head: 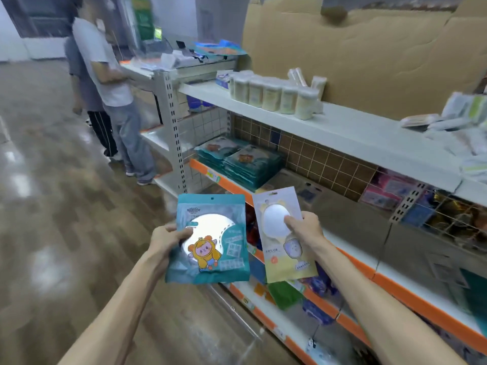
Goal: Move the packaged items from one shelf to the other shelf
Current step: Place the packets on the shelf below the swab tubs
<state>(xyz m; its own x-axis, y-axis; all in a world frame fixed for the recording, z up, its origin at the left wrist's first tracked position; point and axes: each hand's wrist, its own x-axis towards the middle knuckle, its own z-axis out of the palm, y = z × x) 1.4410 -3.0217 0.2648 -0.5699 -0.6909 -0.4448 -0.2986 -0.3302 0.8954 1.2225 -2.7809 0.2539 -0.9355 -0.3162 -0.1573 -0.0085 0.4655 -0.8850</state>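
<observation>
My left hand (pixel 168 239) grips a teal packet (pixel 210 241) with a cartoon figure by its left edge, in front of the shelving. My right hand (pixel 307 229) pinches a pale yellow and white packet (pixel 283 233) by its right side, thumb on the white round window. Both packets are held upright, side by side, just off the orange-edged middle shelf (pixel 229 184). On that shelf lie two stacks of similar teal packets (pixel 245 160).
White jars (pixel 274 97) stand in a row on the white upper shelf (pixel 355 133), cardboard behind them. White packs (pixel 458 119) pile at the right. Wire bins (pixel 448 214) hold coloured goods. Lower shelves carry mixed packets. Two persons (pixel 105 83) stand at the aisle's far left.
</observation>
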